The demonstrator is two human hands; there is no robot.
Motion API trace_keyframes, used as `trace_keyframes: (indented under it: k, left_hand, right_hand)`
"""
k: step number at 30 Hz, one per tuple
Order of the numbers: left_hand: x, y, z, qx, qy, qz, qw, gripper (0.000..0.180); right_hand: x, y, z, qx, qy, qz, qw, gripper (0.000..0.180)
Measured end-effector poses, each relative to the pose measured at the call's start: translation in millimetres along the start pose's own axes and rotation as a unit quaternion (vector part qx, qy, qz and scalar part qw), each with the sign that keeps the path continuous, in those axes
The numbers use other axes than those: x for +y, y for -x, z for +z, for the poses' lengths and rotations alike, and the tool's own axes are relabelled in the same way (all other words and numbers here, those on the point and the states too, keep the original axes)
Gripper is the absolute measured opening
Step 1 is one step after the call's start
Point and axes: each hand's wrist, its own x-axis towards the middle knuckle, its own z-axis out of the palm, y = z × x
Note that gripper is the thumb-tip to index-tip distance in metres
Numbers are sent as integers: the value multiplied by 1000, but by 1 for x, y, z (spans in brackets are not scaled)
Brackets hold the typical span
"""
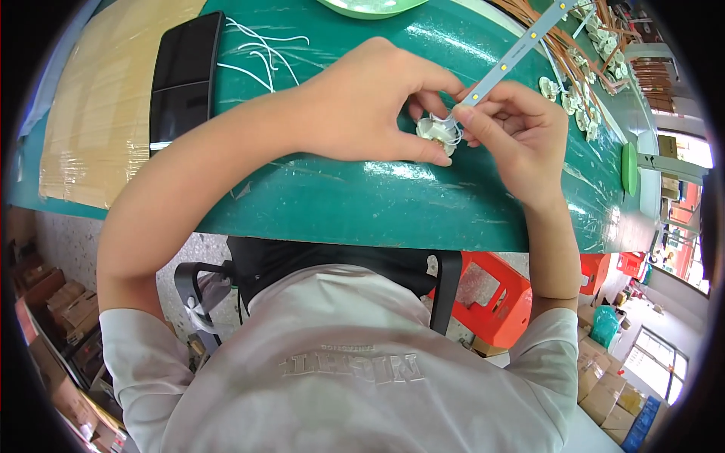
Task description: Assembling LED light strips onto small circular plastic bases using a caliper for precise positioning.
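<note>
My left hand (pixel 370 102) curls around a small white round fitting (pixel 432 130) with thin white wires, its thumb along the near side and fingers along the far side. Between the thumb and fingers of my right hand (pixel 525 128) is the lower end of a narrow white LED strip (pixel 504 66), dotted with small yellow squares. The strip slants up and to the right, past the picture's upper edge. Wires loop beside my right fingertips, where both hands nearly meet above the green table (pixel 355 204). My left fingers partly hide the fitting.
Left of my hands lie a black phone-like device (pixel 181 87), loose white wires (pixel 264 57) and a tape-covered tan board (pixel 94 121). A green bowl (pixel 374 9) stands at the far edge. More white fittings (pixel 585 117) with copper-coloured strips lie right; a red stool (pixel 495 302) stands below.
</note>
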Motion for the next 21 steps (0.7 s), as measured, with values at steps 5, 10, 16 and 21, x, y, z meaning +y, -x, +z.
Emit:
trace_keyframes:
  k: [5, 10, 16, 21]
  left_hand:
    - [-3, 1, 8, 54, -104, 52, 992, 59]
    - [-5, 1, 7, 37, -104, 4, 994, 57]
    - [-6, 2, 7, 32, -118, -14, 992, 55]
    - [-7, 1, 5, 26, -143, 16, 989, 57]
  right_hand:
    - [9, -2, 2, -14, 168, -105, 980, 10]
    - [15, -3, 1, -12, 220, -150, 964, 12]
    - [21, -4, 2, -13, 229, -171, 958, 12]
    - [13, -5, 0, -26, 307, -207, 929, 11]
